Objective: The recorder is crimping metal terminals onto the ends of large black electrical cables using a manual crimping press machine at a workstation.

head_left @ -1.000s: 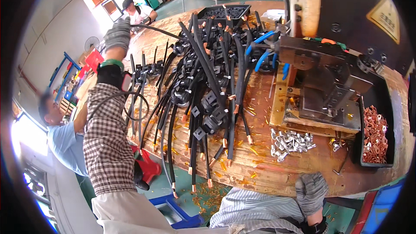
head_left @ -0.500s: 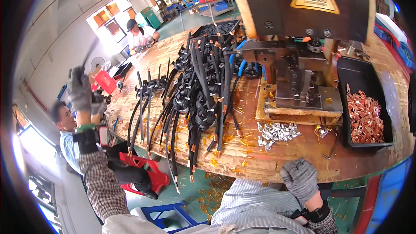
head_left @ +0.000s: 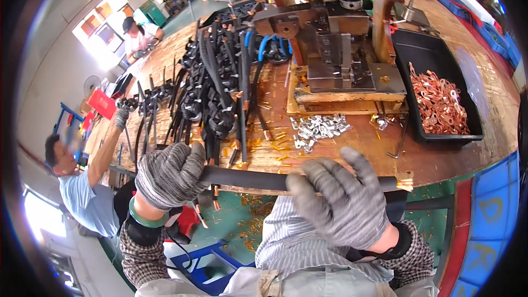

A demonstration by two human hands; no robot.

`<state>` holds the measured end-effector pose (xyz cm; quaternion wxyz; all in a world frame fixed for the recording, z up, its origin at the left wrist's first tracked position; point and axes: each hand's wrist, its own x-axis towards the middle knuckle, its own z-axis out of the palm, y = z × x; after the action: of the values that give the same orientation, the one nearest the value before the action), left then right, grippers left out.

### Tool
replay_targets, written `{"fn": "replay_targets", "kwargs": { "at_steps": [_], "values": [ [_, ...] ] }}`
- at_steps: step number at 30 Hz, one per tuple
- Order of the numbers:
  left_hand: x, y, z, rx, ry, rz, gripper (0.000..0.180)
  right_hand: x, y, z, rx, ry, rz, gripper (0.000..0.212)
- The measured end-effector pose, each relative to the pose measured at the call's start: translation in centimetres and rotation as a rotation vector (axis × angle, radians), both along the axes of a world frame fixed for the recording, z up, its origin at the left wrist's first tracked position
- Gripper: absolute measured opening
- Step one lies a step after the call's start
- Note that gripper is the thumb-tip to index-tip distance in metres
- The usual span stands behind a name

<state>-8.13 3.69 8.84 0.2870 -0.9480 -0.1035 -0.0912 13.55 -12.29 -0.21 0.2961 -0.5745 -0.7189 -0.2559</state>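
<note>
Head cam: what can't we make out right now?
All in the head view:
Black cable: a stretch hidden by the right hand; whether they touch is unclear.
Cable's left end: the left hand blocks that side.
Metal press: top cut off by the upper edge.
Copper-coloured lugs: lower ones buried under others in the black tray.

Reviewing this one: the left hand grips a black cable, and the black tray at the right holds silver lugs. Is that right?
Not quite: the lugs in the black tray are copper-coloured, not silver, as the head view shows. The left hand does grip a black cable.
</note>
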Motion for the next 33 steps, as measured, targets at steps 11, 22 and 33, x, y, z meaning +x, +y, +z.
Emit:
{"fn": "replay_targets", "kwargs": {
  "at_steps": [11,22,33],
  "values": [
    [-0.2,9.4,-3.6,-0.166,0.303,0.125,0.048,0.5,0.3,-5.7,-0.542,0.098,-0.107,0.036],
    [6.4,1.8,-8.3,-0.562,-0.22,0.063,0.062,1.2,1.6,-7.2,-0.566,0.178,-0.066,0.029],
    [12.5,-0.8,-14.3,-0.845,-0.142,-0.139,0.048,4.2,1.0,-8.5,-0.412,0.128,-0.077,0.024]
  ]
}}
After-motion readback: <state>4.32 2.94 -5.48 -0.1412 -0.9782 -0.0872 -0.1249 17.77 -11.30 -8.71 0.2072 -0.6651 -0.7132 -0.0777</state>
